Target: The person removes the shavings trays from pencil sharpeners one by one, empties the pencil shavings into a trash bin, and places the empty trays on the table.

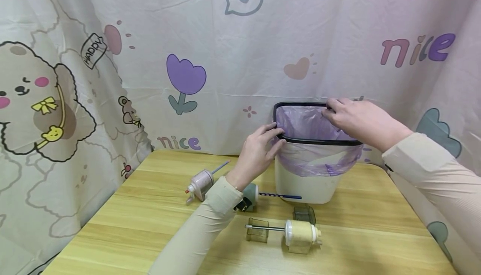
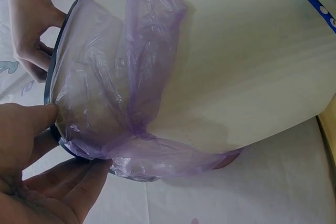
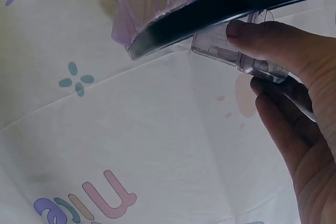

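Observation:
A white trash bin (image 1: 308,189) with a black rim (image 1: 319,141) and a purple plastic liner bag (image 1: 319,164) stands at the back right of the table. My left hand (image 1: 257,147) grips the rim at its left corner, thumb and fingers on either side in the left wrist view. At the bin's mouth, my right hand (image 1: 357,120) pinches a small clear plastic box (image 3: 226,53) between thumb and fingers, close against the rim in the right wrist view. From the head, that box is hidden behind the hand.
Three crank pencil sharpeners lie in front: a pale pink one (image 1: 201,184), a grey-green one (image 1: 249,195) partly behind my left wrist, and a yellow one (image 1: 299,233), each with a pencil in it. Two clear drawers (image 1: 257,234) (image 1: 305,215) rest near the yellow one. A printed curtain (image 1: 225,57) hangs behind.

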The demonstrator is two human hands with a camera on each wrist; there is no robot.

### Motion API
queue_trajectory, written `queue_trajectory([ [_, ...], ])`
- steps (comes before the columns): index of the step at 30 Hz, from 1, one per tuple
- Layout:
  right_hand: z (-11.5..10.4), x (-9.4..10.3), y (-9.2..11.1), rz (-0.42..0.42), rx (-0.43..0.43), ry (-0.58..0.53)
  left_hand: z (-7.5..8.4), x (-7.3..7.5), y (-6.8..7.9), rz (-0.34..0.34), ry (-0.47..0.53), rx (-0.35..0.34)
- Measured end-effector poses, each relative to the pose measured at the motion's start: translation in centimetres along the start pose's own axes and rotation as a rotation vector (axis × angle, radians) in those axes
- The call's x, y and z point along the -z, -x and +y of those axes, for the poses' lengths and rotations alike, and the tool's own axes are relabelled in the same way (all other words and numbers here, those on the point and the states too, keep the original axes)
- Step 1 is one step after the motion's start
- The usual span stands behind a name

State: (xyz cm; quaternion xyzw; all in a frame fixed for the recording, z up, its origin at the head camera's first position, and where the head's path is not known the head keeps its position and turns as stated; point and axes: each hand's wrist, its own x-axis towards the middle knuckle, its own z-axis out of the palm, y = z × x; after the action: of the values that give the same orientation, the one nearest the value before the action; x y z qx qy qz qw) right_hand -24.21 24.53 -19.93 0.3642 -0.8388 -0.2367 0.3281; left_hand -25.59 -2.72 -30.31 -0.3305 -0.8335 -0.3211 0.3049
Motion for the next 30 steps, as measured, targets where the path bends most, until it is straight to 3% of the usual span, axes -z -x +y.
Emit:
queue_trajectory([
  [9, 0.0, -0.3, 0.3, 0.069, -0.044, -0.064, -0.1, 0.0, 0.0, 0.003, 0.006, -0.003],
  [11, -0.1, -0.2, 0.3, 0.073, -0.074, -0.095, -0.2, 0.1, 0.0, 0.001, 0.01, 0.0],
  [17, -0.2, 0.4, 0.6, -0.021, -0.2, -0.177, -0.1, 0.5, -0.2, -0.033, 0.033, 0.022],
  [25, -0.6, 0.5, 1.5, 0.02, -0.3, -0.242, -0.8, 1.5, -0.1, -0.1, 0.128, 0.012],
  [30, -0.9, 0.6, 1.9, 0.037, -0.377, -0.312, -1.3, 2.4, 0.3, -0.127, 0.137, 0.034],
])
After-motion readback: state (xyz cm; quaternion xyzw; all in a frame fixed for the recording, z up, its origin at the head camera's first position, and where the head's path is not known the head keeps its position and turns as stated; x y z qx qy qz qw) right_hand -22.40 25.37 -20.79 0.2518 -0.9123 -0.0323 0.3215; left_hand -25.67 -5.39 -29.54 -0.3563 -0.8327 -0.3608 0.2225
